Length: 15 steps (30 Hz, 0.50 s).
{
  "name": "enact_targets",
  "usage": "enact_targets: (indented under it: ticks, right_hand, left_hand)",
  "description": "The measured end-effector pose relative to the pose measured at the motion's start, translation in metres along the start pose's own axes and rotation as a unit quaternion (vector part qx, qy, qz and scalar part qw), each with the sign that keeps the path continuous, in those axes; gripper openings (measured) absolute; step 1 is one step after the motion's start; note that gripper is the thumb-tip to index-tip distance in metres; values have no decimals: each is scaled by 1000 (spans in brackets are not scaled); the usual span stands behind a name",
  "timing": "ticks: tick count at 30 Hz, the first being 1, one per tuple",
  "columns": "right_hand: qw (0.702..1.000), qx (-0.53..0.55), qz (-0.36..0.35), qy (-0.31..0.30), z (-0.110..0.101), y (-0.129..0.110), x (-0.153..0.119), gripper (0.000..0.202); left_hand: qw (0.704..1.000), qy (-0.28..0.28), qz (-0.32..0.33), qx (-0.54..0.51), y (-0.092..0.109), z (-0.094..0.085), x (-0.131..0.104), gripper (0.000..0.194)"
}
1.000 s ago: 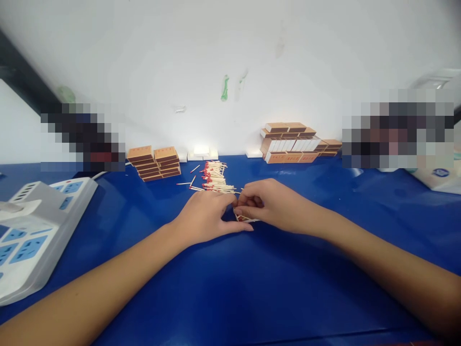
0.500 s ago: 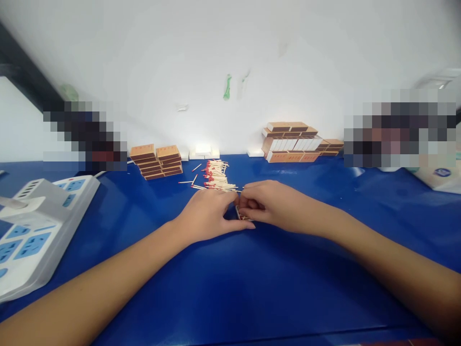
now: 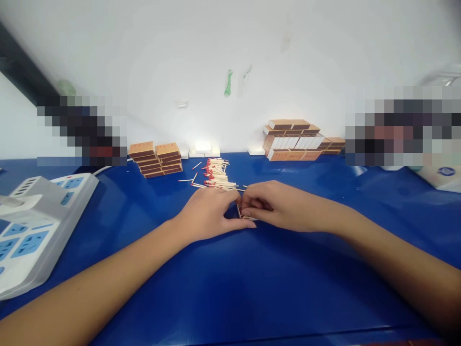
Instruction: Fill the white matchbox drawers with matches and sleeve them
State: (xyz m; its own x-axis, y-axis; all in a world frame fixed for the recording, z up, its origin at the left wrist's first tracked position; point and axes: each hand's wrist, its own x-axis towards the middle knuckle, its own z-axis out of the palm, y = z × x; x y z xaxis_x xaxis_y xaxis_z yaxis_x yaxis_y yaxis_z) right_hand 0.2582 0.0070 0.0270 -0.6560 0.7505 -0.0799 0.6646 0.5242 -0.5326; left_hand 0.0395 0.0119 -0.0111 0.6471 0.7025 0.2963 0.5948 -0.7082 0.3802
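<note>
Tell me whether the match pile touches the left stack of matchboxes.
Apart. The head view shows blue table, with loose matches on it, between the match pile and the left stack of matchboxes.

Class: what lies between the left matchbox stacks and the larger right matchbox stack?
The head view shows white pieces along the wall and, nearer, a pile of red-tipped matches.

Head-worn view, facing forward and down, near both hands (image 3: 216, 214)
</note>
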Motion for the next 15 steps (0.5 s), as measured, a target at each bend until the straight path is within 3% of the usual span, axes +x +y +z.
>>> enact_targets:
  ticks: [8,11,15]
  right_hand:
    - [1000,-8,-21,-3,-5,0,-3,25]
    - [1000,-17,-5,7,-14,3,-9,31]
    - [999,-20,30,-23,-23,8,-17,34]
  left_hand:
    - [1000,-1,-1,1,0,0,0,53]
    - [1000,-4,-3,-1,0,0,0,58]
    - [1000,-5,-9,-4,-1,0,0,62]
